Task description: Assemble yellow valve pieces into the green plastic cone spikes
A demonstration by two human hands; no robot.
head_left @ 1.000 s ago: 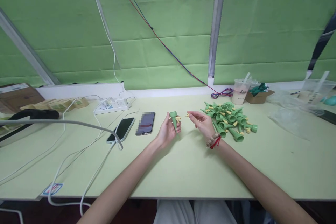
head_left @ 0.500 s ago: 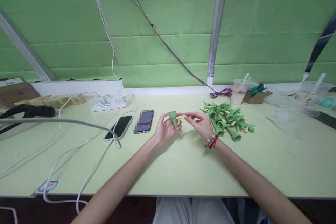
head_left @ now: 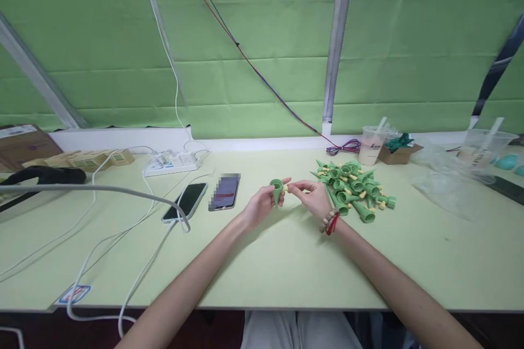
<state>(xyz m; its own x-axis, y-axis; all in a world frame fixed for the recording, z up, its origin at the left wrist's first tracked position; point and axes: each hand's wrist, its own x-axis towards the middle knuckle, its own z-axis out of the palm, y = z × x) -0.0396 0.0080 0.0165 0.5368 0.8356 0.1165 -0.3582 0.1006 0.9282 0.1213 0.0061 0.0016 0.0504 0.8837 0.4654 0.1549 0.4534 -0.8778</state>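
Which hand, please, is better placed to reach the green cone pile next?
Probably the right hand, nearer the pile, though pinching a yellow piece; the left hand, farther off, holds a green cone.

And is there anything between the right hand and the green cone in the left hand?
Only the small yellow piece that the right hand pinches shows between it and the green cone in the left hand. Nothing else visible stands in the way.

No word or number is being made out. Dark print is being borne by the milky cup and the clear cup; a red mark, seemingly a sign, is being framed in blue on the sticker; the pale label on the carton is being left unread.
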